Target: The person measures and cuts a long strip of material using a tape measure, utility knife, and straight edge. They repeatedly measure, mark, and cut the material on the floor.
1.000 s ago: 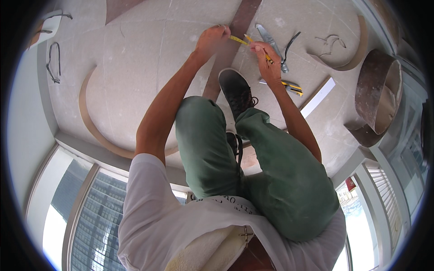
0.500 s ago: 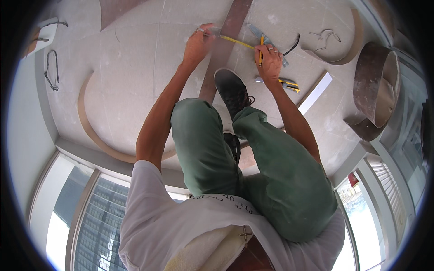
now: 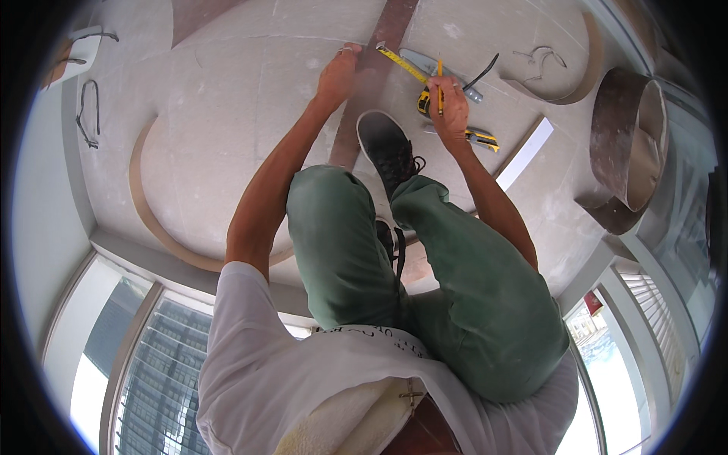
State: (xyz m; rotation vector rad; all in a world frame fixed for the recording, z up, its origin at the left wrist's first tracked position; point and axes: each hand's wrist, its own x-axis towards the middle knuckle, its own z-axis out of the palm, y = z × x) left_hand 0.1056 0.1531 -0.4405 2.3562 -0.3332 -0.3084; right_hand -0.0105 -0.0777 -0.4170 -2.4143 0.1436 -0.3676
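Note:
A long brown strip (image 3: 392,26) lies on the floor ahead of my shoes. At its left edge my left hand (image 3: 339,76) has its fingers bent in on the strip, though the fingertips are hard to make out. My right hand (image 3: 452,108) grips a yellow and black tape measure (image 3: 423,101), with a yellow pencil (image 3: 440,89) held upright in the same fingers. The yellow tape blade (image 3: 402,62) reaches out toward the strip, its end free of my left hand. Behind the tape lies a grey bladed tool (image 3: 422,61), partly covered.
A yellow and black utility knife (image 3: 481,139) rests beside my right wrist, near a white strip (image 3: 527,154). Rolled brown sheet (image 3: 628,140) stands at right. Curved tan strips (image 3: 140,189) and wire pieces (image 3: 542,59) lie about. My black shoe (image 3: 385,148) is near the brown strip.
The tape's end has come away from my left hand and now sits at the strip's right side. My right hand has turned, bringing the tape measure's case into view. The head view shifted slightly.

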